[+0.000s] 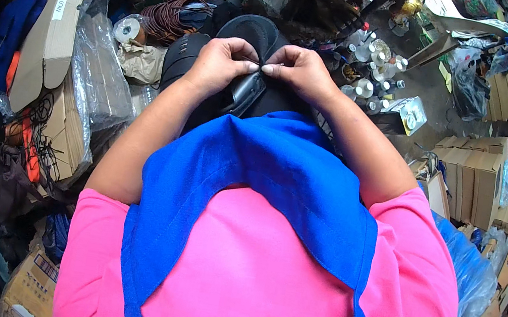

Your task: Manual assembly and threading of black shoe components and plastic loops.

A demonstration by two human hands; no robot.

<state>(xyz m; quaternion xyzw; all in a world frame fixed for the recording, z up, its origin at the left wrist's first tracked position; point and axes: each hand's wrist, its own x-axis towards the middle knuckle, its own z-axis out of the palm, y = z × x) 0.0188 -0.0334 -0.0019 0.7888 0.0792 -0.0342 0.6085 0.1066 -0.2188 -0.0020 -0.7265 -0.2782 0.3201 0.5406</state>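
Both of my hands meet at the top middle, over a black leather-like piece with a rounded, raised rim. My left hand pinches its edge between thumb and fingertips. Close beside it, my right hand pinches the same piece from the other side, the two thumbs almost touching. A shiny black flap hangs just below the fingertips. Whether anything small sits between the fingertips is too fine to make out. Below the hands bulges my blue apron.
Left of the hands lie a dark slotted piece, a coil of brown cord, a tape roll and cardboard sheets. Several bottles and a rectangular can stand right. Cardboard boxes stack farther right.
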